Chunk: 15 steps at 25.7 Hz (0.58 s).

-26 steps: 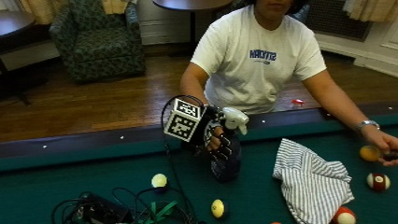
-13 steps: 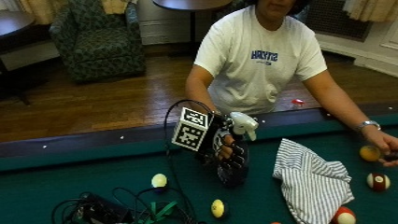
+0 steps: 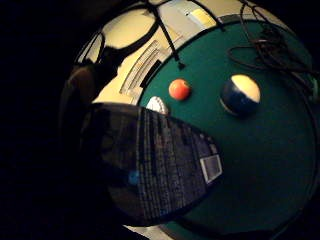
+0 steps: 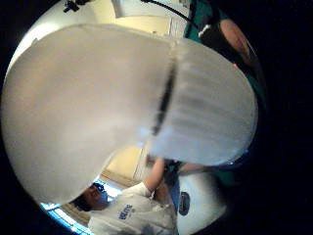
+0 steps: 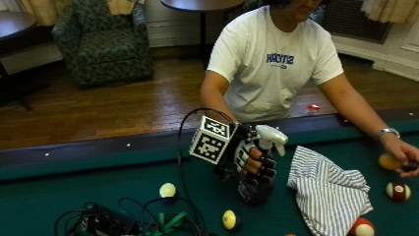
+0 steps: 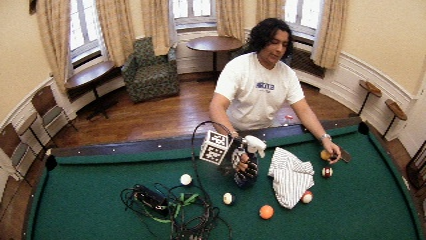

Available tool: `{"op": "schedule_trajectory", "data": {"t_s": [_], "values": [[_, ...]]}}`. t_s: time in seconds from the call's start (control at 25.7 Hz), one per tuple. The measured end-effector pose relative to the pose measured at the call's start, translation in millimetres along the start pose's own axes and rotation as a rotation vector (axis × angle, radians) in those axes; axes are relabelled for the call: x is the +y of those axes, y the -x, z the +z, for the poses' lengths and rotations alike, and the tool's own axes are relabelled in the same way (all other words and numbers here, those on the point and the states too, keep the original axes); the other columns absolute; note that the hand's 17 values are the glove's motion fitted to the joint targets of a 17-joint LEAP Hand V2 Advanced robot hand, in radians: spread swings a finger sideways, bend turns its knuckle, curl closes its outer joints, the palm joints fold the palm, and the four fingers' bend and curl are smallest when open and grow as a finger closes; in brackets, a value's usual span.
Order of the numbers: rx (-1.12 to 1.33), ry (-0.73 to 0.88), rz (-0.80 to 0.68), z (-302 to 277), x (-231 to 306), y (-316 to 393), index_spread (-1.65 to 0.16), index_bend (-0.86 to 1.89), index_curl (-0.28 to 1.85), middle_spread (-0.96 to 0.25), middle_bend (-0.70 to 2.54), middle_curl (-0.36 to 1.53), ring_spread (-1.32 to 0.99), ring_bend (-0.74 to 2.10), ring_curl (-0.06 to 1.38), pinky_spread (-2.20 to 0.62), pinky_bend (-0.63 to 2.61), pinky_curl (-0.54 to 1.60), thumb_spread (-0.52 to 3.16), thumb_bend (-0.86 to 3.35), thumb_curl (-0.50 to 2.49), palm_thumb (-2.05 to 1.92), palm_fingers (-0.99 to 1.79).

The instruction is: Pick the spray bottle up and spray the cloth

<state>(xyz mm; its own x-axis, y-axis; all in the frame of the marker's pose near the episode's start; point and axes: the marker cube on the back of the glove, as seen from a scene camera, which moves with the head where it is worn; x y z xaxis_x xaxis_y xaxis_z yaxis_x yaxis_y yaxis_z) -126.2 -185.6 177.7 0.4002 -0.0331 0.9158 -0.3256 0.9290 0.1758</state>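
Note:
My gloved right hand [image 5: 256, 164] grips a dark spray bottle [image 5: 256, 189] with a white trigger head [image 5: 270, 135], holding it upright just above the green felt. Its nozzle points toward the striped white cloth [image 5: 328, 189], which lies crumpled on the felt a short way to the side. In the wide view, hand [image 6: 246, 167], bottle [image 6: 245, 178] and cloth [image 6: 289, 175] sit near the table's middle. The bottle's dark labelled body [image 3: 155, 170] fills the little finger side view, and its white head [image 4: 122, 98] fills the thumb side view.
Billiard balls lie around: a pale one [image 5: 167, 190], a yellow-striped one [image 5: 229, 219], a red-striped one [image 5: 397, 191], an orange one [image 6: 266, 212]. The person's bare hand [image 5: 401, 156] rests by a yellow ball [image 5: 389, 161] at the rail. Black cables [image 5: 124, 221] pile up on the felt.
My hand has carried the bottle a little toward the cloth.

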Motion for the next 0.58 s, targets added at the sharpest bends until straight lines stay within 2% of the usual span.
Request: {"op": "schedule_trajectory", "data": {"t_s": [0.23, 0.31, 0.43, 0.58], "values": [[-0.044, -0.059, -0.021, -3, 0, 10, -0.34, 0.2, 0.32, -0.21, 0.35, 0.4, -0.19, 0.51, 0.33, 0.03, 0.12, 0.27, 0.89, 0.05, 0.38, 0.76, 1.14], [-0.053, -0.076, -0.019, -2, -1, 13, -0.33, 0.18, 0.34, -0.22, 0.38, 0.42, -0.2, 0.53, 0.35, -0.04, 0.21, 0.3, 0.85, 0.06, 0.41, 0.81, 1.29], [-0.036, -0.131, -0.02, -2, -3, 15, -0.31, 0.17, 0.36, -0.22, 0.43, 0.45, -0.21, 0.56, 0.38, -0.13, 0.28, 0.33, 0.74, 0.05, 0.46, 0.86, 1.38], [0.021, -0.209, -0.056, -1, -6, 16, -0.31, 0.29, 0.41, -0.22, 0.52, 0.48, -0.23, 0.55, 0.39, -0.22, 0.3, 0.34, 0.63, 0.02, 0.5, 0.87, 1.48]]}}
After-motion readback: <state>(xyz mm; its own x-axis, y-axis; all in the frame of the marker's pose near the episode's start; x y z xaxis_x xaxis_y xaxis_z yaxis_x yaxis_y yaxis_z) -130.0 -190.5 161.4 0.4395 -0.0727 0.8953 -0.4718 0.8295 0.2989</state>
